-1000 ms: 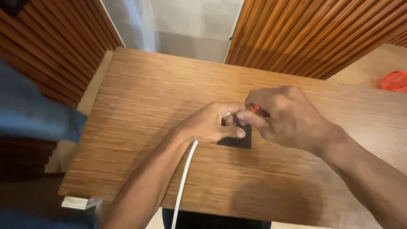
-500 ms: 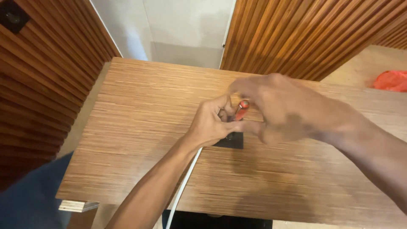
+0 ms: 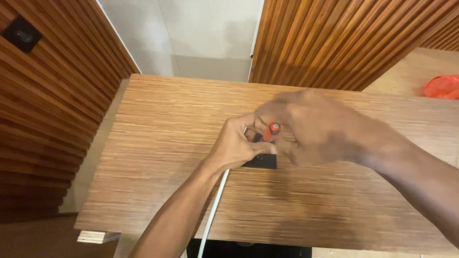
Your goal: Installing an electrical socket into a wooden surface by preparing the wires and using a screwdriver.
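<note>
Both hands meet over a dark square opening in the middle of the desk.

The right hand (image 3: 320, 129) grasps an orange-handled screwdriver (image 3: 272, 131) above the dark square opening (image 3: 262, 161); the left hand (image 3: 239, 143) pinches something small beside it, hidden by its fingers. A white cable (image 3: 213, 210) runs from the opening over the near edge of the wooden desk (image 3: 162, 124).

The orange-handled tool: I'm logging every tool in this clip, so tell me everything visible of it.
Only the orange-handled tool's upper end shows: a slim orange-red handle, plastic by its look, with a round pale-centred cap facing the camera. It stands nearly upright, tilted slightly, over the dark rectangular opening in the wooden tabletop. The blurred right hand grips it; the left hand steadies beside it. Its shaft and tip are hidden behind the fingers.
</note>
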